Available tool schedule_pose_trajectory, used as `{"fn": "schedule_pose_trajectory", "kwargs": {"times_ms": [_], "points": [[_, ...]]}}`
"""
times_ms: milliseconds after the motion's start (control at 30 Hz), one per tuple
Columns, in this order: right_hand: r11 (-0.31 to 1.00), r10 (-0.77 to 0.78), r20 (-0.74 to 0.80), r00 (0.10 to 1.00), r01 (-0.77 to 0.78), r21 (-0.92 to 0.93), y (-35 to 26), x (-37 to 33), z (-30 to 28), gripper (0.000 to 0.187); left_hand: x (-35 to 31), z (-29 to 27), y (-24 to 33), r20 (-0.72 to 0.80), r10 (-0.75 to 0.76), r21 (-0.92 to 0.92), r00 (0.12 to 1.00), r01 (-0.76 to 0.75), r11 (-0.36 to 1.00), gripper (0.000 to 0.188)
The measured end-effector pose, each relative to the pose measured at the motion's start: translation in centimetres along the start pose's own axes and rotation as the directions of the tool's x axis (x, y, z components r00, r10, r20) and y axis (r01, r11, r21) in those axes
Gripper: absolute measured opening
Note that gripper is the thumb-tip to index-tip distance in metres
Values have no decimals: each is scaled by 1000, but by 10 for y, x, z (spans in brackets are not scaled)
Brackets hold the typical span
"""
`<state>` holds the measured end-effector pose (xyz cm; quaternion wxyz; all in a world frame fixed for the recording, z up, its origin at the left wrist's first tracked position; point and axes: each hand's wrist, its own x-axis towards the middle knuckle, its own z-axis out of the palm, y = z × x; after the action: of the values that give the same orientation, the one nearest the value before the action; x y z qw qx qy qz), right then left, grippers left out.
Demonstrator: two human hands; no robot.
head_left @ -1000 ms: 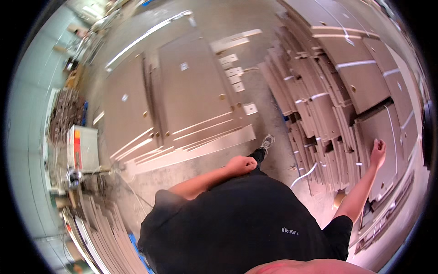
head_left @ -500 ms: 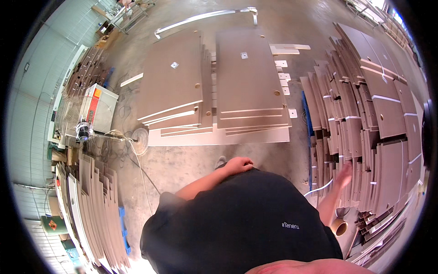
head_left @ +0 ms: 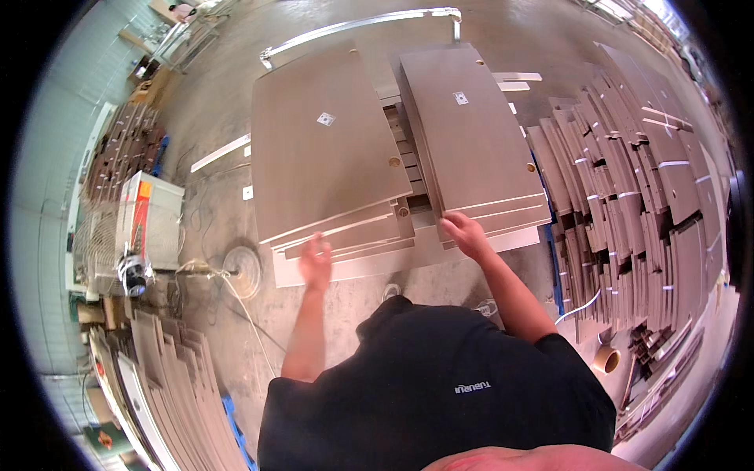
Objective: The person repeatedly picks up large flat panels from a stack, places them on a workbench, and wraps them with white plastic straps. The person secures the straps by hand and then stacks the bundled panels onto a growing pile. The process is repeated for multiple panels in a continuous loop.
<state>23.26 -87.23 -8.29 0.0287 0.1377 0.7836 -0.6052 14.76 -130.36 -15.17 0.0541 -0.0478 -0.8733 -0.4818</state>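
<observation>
Two stacks of flat brown panels lie side by side before me, a wider left stack (head_left: pixel 326 157) and a narrower right stack (head_left: pixel 471 133). Each top panel has a small white label and round holes near its edge. My right hand (head_left: pixel 467 235) is at the near left corner of the right stack, its fingers curled against the panel edges. My left hand (head_left: pixel 316 265) hovers by the near edge of the left stack, its fingers smeared by motion; whether it touches a panel cannot be made out. A pale board (head_left: pixel 345 271) lies under both stacks.
Strapped brown panels (head_left: pixel 620 204) stand on the right, more panels (head_left: pixel 177 369) at lower left. A fan (head_left: pixel 133 275) with a round base (head_left: pixel 242 271) and trailing cords is at left. Beyond the stacks lies a metal frame (head_left: pixel 361 27). A cardboard tube (head_left: pixel 606 359) is at lower right.
My left hand has moved from in front of my body to the left stack. My right hand has come in from the right side to the right stack's corner. The view has shifted.
</observation>
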Motion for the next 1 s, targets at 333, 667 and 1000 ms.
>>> {"fn": "schedule_pose_trajectory", "kwargs": {"times_ms": [333,667,1000], "points": [[882,381,-133,915,-316,350,-9,141,116,39,118,-91,-52,-92,64,666,994,14,746,55],[855,447,-111,888,-387,344,26,-6,129,34,36,-124,-43,51,75,638,996,-90,765,57],[937,283,-445,850,-146,317,-37,-135,82,21,-40,-121,8,209,44,411,977,-128,903,65]]}}
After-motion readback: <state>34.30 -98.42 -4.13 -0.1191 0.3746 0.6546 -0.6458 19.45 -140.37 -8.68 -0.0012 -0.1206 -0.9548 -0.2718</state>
